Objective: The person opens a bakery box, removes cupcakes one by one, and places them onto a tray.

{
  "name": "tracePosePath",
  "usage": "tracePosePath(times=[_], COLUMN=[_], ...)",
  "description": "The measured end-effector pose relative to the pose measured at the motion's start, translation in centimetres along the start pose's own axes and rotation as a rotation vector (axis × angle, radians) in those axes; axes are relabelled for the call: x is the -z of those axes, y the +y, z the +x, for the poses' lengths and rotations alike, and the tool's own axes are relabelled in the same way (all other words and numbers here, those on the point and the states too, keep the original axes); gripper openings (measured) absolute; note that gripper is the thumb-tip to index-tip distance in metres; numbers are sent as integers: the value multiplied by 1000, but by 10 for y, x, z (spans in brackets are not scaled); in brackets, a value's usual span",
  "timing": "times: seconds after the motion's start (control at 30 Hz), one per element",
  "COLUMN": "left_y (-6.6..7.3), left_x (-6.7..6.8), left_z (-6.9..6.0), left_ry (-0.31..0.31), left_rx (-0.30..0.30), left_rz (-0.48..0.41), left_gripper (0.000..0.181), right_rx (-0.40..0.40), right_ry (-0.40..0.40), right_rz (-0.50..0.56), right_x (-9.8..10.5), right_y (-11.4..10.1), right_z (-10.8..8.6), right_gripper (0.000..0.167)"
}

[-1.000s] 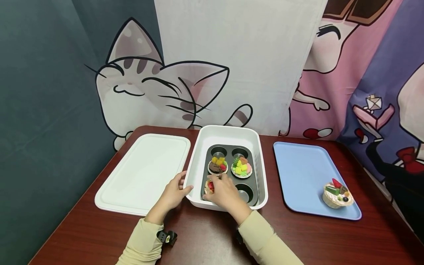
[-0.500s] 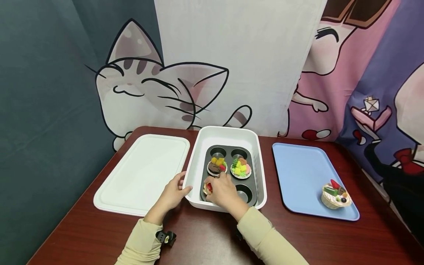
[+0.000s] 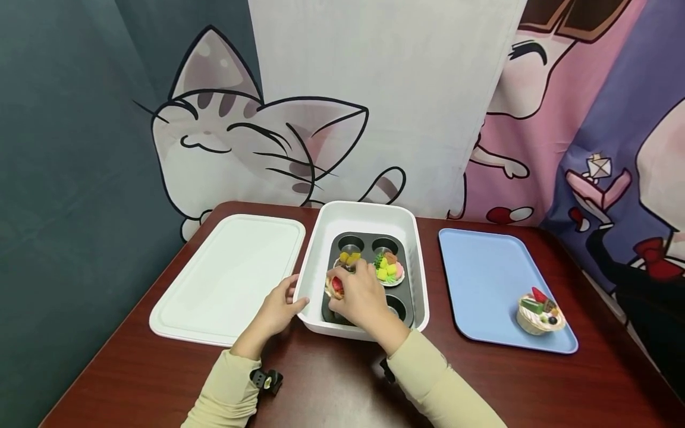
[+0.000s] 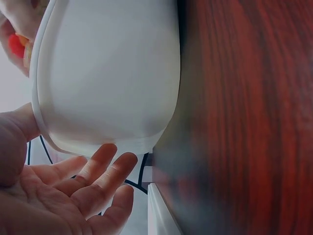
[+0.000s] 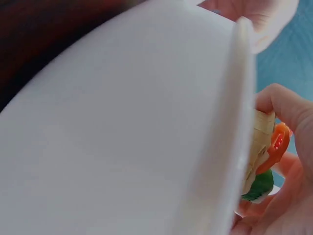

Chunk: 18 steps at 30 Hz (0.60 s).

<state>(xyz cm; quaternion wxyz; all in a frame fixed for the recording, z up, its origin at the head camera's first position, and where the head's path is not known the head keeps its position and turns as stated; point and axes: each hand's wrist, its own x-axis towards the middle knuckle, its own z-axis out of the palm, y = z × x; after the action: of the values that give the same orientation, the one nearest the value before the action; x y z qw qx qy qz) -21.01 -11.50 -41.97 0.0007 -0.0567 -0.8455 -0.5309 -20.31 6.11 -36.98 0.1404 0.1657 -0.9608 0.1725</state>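
My left hand [image 3: 274, 309] holds the front left corner of a white plastic tub [image 3: 420, 267], thumb at the rim and fingers against the outer wall. Inside the tub lies a dark muffin pan [image 3: 367, 242]. My right hand [image 3: 365, 297] pinches a toy fruit tart [image 3: 335, 288] above the pan's left side. In the right wrist view, this tart [image 5: 259, 156] shows a pale crust with orange, red and green toppings. Two more tarts sit in the pan's middle cups: a yellow-topped tart [image 3: 350, 258], partly hidden by the right hand, and a yellow-green one [image 3: 389, 271].
A white board or lid [image 3: 230, 273] lies left of the tub. To the right is a blue tray [image 3: 481, 273], with a fruit-topped tart [image 3: 539, 315] at its near right corner. Patterned curtains hang behind the brown table [image 3: 321, 380].
My right hand has risen from the pan's front left cup with the fruit tart and moved slightly away from me. My left hand stays at the tub's corner.
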Motion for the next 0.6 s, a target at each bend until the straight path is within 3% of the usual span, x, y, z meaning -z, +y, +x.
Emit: tracePosePath(times=[0.6], left_y=[-1], left_x=[-1], left_z=[-1], left_ry=[1], left_rx=[0], left_rz=[11], left_gripper=[54], right_rx=[-116], right_ry=[57], right_rz=[54], right_x=[20], right_y=[20], right_z=[-14], right_gripper=[45])
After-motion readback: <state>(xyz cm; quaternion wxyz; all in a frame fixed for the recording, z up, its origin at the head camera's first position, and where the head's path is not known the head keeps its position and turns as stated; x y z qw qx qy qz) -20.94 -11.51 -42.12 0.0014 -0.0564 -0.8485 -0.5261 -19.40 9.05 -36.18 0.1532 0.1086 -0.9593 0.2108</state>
